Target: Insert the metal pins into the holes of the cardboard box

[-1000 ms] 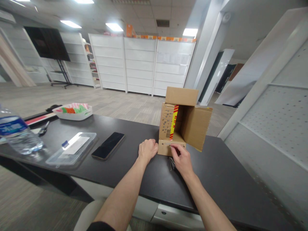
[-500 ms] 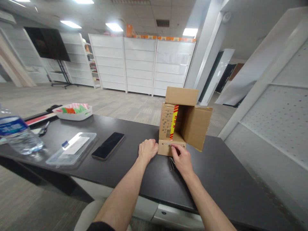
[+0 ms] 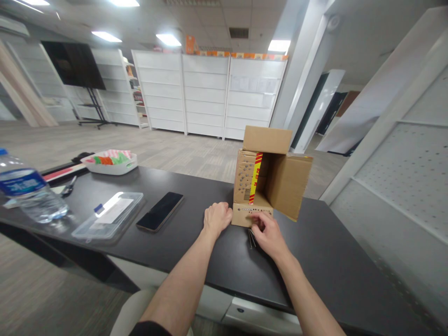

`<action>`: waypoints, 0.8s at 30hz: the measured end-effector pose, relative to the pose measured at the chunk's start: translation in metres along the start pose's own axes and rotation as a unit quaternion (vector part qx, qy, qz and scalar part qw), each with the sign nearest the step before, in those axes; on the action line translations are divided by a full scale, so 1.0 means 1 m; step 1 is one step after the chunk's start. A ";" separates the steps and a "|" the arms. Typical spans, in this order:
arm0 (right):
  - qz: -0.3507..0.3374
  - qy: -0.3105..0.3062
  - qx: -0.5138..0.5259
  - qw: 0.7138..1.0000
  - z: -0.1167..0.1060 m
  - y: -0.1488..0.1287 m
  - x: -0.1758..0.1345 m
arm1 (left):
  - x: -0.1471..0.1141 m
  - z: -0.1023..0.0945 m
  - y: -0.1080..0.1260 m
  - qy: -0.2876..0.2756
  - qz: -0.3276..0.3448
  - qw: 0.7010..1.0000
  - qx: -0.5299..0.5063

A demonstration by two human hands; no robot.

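An open cardboard box (image 3: 244, 186) stands on the dark table, with yellow and red tape on its front. Its lower flap (image 3: 241, 218) hangs toward me and carries a row of small holes and metal heads. My left hand (image 3: 217, 218) is closed in a fist at the flap's left edge; what its fingers hold, if anything, is hidden. In front of the flap is my right hand (image 3: 268, 231), index finger and thumb apart, with nothing visible between them. Several long thin nails (image 3: 252, 239) lie on the table just below its thumb.
To the left are a black phone (image 3: 160, 212), a clear plastic case (image 3: 122, 224), a water bottle (image 3: 30, 191) and a white basket (image 3: 121, 168) with colourful packets. The table's (image 3: 336, 261) right side borders a perforated panel (image 3: 402, 172).
My right finger and thumb have parted and dropped slightly from the row of holes toward the nails. My left hand stays by the flap. The view has shifted slightly.
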State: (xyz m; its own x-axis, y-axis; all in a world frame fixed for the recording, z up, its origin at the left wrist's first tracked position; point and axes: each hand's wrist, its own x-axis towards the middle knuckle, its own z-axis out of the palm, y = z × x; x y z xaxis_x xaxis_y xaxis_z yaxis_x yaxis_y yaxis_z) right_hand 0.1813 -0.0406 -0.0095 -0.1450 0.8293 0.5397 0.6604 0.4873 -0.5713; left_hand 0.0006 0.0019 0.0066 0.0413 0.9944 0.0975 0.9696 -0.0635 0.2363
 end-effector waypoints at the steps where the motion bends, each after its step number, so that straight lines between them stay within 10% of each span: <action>1: -0.003 -0.015 -0.011 1.000 -0.001 -0.001 -0.001 | 0.000 0.001 0.000 0.002 0.002 1.000 -0.001; 24: -0.052 -0.206 -0.109 0.971 -0.004 -0.036 -0.006 | 0.000 0.001 0.000 0.002 0.001 1.000 -0.006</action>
State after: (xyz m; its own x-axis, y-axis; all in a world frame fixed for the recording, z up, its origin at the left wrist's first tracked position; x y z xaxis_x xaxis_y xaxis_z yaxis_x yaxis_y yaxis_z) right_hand 0.1607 -0.0641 0.0104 -0.4717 0.8397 0.2692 0.7601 0.5419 -0.3584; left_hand 0.0007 0.0021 0.0057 0.0427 0.9939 0.1016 0.9666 -0.0668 0.2475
